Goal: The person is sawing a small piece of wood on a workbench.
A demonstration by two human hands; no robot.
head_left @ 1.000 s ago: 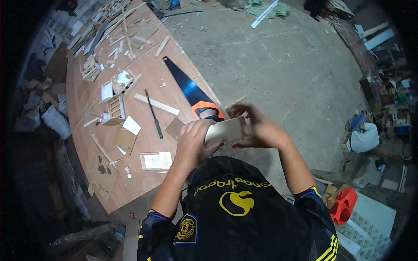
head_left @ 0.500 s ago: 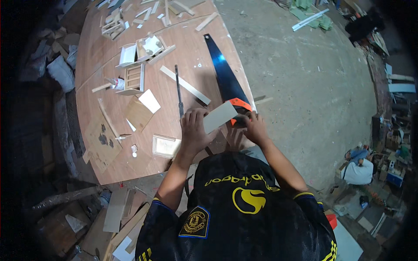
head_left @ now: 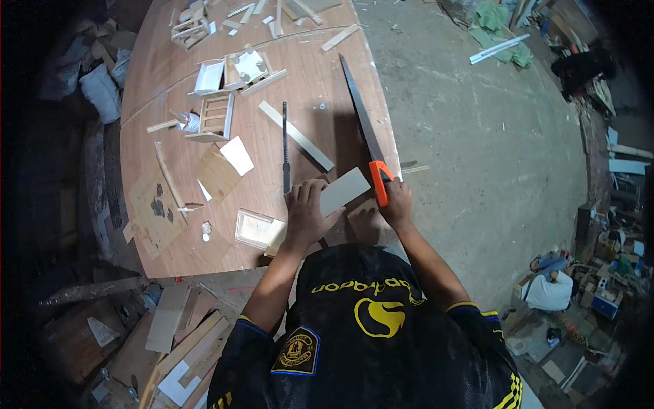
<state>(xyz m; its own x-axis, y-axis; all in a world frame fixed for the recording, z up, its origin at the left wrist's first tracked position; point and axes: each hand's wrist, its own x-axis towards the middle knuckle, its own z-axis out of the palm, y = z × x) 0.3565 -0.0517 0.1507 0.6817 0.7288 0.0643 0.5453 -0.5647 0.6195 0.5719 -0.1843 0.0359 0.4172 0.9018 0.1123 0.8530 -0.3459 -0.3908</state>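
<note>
My left hand (head_left: 308, 213) is closed on one end of a small pale wooden board (head_left: 345, 191), which points up and to the right from my fingers. My right hand (head_left: 396, 204) grips the orange handle of a handsaw (head_left: 366, 129). The saw's long blade stretches away toward the far side, turned nearly edge-on. The board's free corner lies just left of the saw handle, with a small gap showing between them. A thin dark bar-like tool (head_left: 285, 146) lies on the table beyond my left hand, beside a pale wooden strip (head_left: 297, 136).
On the wooden table (head_left: 157, 88) stand small wooden chair-like pieces (head_left: 212, 117) at the left. A shallow wooden tray-like piece (head_left: 257, 229) lies left of my left hand. Scrap strips lie at the far end. The concrete floor (head_left: 470, 177) extends along the right side.
The saw has rotated in my right hand, from its blade's flat face showing to nearly edge-on. Its handle has shifted slightly right, apart from the board. My left hand still holds the board.
</note>
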